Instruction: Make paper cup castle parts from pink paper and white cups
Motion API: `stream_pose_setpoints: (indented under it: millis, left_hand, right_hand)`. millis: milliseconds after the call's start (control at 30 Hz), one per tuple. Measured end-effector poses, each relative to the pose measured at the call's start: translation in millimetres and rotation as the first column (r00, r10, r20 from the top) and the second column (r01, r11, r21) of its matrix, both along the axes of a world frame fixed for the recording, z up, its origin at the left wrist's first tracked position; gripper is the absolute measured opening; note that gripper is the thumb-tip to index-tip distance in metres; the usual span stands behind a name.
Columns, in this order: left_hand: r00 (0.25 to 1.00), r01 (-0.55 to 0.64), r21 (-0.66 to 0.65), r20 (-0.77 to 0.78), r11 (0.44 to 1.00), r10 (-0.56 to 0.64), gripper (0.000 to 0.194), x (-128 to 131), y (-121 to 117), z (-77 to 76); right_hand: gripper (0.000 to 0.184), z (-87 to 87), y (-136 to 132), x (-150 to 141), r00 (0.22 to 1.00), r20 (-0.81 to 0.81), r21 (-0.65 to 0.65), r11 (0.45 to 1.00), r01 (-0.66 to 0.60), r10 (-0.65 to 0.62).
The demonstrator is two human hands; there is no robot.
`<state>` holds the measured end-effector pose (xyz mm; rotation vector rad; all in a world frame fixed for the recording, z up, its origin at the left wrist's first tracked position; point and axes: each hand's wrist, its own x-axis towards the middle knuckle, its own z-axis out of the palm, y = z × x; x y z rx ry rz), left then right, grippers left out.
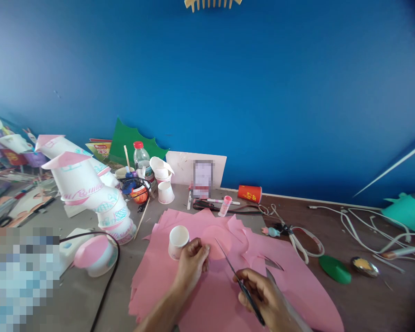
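Left hand pinching, right hand curled

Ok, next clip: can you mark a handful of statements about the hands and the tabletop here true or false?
1. The right hand holds the scissors. True.
2. The left hand lifts the white cup off the table. False: the cup stands upright on the pink sheets, while the fingers pinch the round pink piece.
3. The red cup stands upright. False: it lies on its side near the blue wall.
4. The clear bottle has a red cap. True.
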<state>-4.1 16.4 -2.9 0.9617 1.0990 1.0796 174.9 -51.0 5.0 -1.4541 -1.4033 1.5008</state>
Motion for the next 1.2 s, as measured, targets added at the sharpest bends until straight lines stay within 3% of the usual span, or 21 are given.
stream_pose_setpoints:
  millis: [500, 833, 1200]
  left_hand:
    - [0.999, 0.006, -0.009, 0.035, 1.0, -0.005, 0.046, 0.5, 1.4, -4.6]
    - [0.998, 0.019, -0.014, 0.055, 1.0, -0.018, 0.043, 0.0, 2.9, -7.7]
    - [0.997, 0.019, -0.019, 0.072, 1.0, -0.018, 0.045, -0.6, 1.8, -6.3]
  right_hand:
    - [0.02, 6.0, -0.9, -1.6, 0.999, 0.047, 0.011, 1.0, 0.012, -0.012]
    - [0.021, -4.9, 0.4, 1.2, 0.999, 0.027, 0.031, 0.999, 0.016, -0.017]
    - [0.028, -2.1, -0.2, 1.0, 0.999, 0.047, 0.034, 0.999, 0.022, -0.024]
